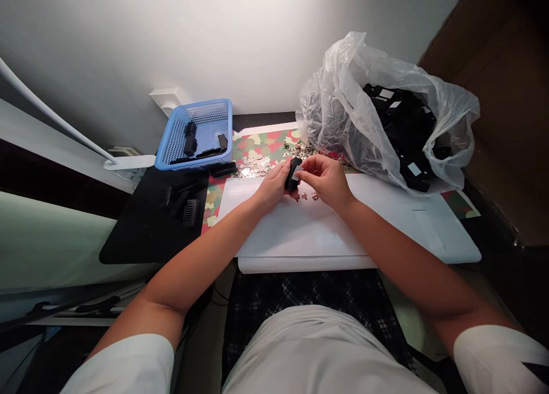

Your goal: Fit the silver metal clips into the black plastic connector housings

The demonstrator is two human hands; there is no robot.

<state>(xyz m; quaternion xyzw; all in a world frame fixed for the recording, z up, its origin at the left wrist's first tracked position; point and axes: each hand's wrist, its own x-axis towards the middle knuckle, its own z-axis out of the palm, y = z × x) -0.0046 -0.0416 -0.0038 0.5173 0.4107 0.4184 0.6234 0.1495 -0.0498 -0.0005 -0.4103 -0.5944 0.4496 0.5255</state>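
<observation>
On the black desk (148,237) lies a big white sheet (343,234). A see-through bag (323,105) of black parts (409,136) stands at the back right, and a blue basket (229,145) at the back left. The left hand (271,187) grips a small black block (290,176) over the sheet. The right hand (329,179) is curled, finger and thumb at the block's pale patch (295,173); I can't tell if they pinch it. Fingers hide some of the block, and any writing is too small to read. Tiny shiny bits (254,166) lie behind the sheet.
</observation>
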